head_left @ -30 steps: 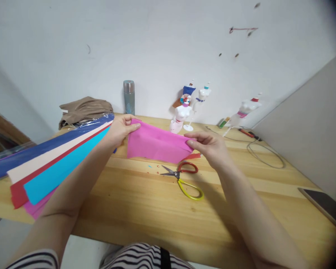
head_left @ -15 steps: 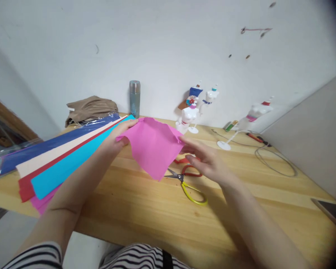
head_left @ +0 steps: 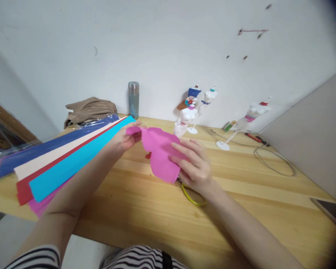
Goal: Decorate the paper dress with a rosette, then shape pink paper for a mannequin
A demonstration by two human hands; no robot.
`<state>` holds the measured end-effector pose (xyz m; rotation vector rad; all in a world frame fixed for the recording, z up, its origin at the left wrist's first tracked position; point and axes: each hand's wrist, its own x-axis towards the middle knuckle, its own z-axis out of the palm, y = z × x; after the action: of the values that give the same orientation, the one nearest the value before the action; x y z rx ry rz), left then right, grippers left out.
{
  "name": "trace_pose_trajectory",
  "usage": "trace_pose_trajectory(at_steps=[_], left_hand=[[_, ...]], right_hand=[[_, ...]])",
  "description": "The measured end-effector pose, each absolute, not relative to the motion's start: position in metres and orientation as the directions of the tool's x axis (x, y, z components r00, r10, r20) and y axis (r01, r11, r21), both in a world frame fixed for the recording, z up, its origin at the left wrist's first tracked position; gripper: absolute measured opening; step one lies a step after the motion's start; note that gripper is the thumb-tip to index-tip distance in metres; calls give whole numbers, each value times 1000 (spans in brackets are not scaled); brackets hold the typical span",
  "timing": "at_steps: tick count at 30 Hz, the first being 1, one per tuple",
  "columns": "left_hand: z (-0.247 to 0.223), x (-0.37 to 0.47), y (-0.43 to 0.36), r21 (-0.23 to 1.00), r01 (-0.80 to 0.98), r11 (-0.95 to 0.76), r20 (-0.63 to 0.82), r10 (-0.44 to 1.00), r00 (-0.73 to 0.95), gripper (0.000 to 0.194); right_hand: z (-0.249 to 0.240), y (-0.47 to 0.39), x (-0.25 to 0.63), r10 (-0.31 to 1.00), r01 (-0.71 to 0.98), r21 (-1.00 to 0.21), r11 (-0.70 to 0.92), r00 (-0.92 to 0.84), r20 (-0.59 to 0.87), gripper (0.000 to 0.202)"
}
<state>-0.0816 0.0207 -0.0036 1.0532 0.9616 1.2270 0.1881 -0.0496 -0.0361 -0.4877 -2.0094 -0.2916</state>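
A soft, wavy-edged pink sheet of crepe paper point(head_left: 159, 149) is held up over the table between my two hands. My left hand point(head_left: 128, 137) pinches its left corner. On the other side, my right hand point(head_left: 194, 160) has its fingers laid over the sheet's right part, gripping it. Below my right hand lies a pair of scissors point(head_left: 194, 201); one yellow handle shows, and the rest is covered by the paper and the hand. A small red scrap point(head_left: 148, 155) peeks out past the sheet's left edge.
Long strips of blue, cream, red and pink paper, with cyan paper point(head_left: 58, 175) on top, lie at left. Behind stand a thermos point(head_left: 133, 100), brown cloth point(head_left: 89, 112) and several small white mannequins point(head_left: 189, 115). A cable point(head_left: 274, 164) and dark flat device point(head_left: 329, 211) lie right.
My right hand has moved from the sheet's right corner onto its face, fingers now over it. The paper has folded narrower and covers more of the scissors. My left hand has shifted slightly.
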Motion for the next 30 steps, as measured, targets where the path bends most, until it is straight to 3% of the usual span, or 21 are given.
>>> trace_pose_trajectory(at_steps=[2,4,6,9,13,18,20,24,30], left_hand=[[0,-83,15,969,-240,57,-32,994,109,27],[5,-85,11,974,-193,121,-87,981,175,23],[11,-86,10,964,-163,211,-161,948,274,41],[14,-88,11,945,-218,245,-147,910,387,62],[16,-96,9,977,-189,101,5,871,492,62],[24,-101,0,991,-120,-57,113,835,539,89],[26,-98,-1,993,-95,-70,107,869,483,81],[22,-95,3,999,13,-53,46,944,327,36],[25,-97,-4,999,21,-30,23,960,279,38]], right_hand=[[-29,-55,187,491,356,-385,851,-279,825,11],[-20,-58,185,825,169,-808,565,-125,551,12],[-12,-58,184,974,-68,-973,219,-38,222,23],[-3,-55,183,1000,-274,-961,27,8,26,35],[1,-50,188,998,-292,-955,54,52,40,38],[2,-45,195,996,-261,-963,74,73,57,39],[3,-43,196,996,-270,-961,65,72,48,40],[4,-43,196,998,-255,-965,61,27,57,39],[3,-42,201,995,-170,-980,103,14,102,35]])
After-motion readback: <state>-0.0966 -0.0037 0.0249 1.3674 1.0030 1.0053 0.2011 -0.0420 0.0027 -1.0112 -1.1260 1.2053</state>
